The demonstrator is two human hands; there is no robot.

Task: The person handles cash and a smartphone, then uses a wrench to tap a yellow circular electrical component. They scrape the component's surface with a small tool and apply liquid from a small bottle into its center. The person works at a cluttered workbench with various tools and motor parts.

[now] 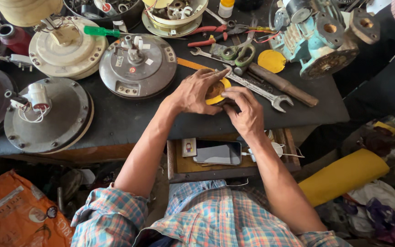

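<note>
My left hand (pixel 196 93) and my right hand (pixel 245 111) meet over a small round yellow tin (pixel 216 91) near the front edge of the dark workbench (pixel 129 120). Both hands grip the tin: the left covers its left side, and the right thumb and fingers press on its right rim. Brownish matter shows inside it. A steel open-ended spanner (pixel 260 90) lies just right of the hands. A round grey fan motor housing (pixel 137 66) sits just left of my left hand.
More fan motor housings (pixel 49 116) (pixel 67 48) crowd the left of the bench. A green-handled screwdriver (pixel 101 31), pliers (pixel 216 34), a yellow lid (pixel 272 61) and a teal motor casting (pixel 318 39) lie behind. An open drawer (pixel 229 168) holds a phone (pixel 218 153). An orange sack (pixel 17 217) lies lower left.
</note>
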